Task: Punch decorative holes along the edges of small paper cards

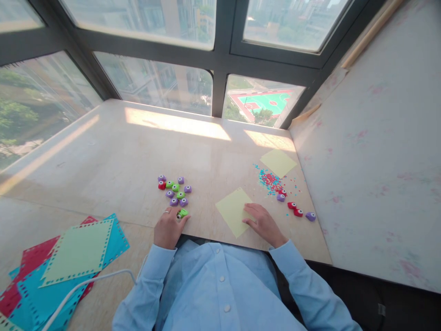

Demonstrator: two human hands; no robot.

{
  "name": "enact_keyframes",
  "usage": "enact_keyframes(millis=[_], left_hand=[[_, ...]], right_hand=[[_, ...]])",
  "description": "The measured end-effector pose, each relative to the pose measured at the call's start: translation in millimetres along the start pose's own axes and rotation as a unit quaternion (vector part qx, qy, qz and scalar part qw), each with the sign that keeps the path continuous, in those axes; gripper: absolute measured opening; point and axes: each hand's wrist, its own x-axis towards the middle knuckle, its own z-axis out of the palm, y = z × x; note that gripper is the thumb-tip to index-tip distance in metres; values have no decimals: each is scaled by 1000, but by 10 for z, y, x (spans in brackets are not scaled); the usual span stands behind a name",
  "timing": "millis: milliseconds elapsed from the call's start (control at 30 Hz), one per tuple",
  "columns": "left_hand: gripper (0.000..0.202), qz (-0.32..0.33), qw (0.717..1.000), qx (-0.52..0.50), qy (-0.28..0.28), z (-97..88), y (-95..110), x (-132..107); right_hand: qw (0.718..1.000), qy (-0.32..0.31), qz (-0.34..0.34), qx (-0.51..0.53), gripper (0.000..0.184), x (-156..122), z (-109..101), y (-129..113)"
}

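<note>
A yellow sheet (231, 210) is laid at the near edge of the table (138, 151). Its right half is pressed down by the right hand (263, 224), whose fingers are stretched flat and held close together. Just left of the sheet, a green punch (182, 213) is pinched at the curled fingers of the left hand (168, 228). A cluster of punches (175, 189) is seen farther left of the sheet, and confetti (270, 180) is scattered beyond its right corner.

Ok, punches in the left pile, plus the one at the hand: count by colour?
Purple punches: 6
Green punches: 4, one touching the left hand
Red punch: 1
Total: 11
</note>
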Motion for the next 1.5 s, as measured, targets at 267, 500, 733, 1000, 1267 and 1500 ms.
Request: enact_keyframes(millis=[267,500,733,1000,1267,1500], left_hand=[[26,-77,996,28,-28,-3,-21,45],[32,-110,994,-2,24,58,-13,123],[36,-68,991,-14,110,-40,49,97],[18,143,963,-225,37,-20,717,-51],[40,364,907,-187,-102,498,1333,199],[55,361,917,-94,-141,756,1373,358]], right_hand=[[998,-36,-42,6,39,40,78,87],[998,-37,-54,13,36,123,115,89],[998,-3,-56,32,31,136,55,35],[991,115,56,28,29,-13,-213,215],[936,237,262,3,37,-216,-476,421],[922,181,333,-79,42,-120,-510,571]])
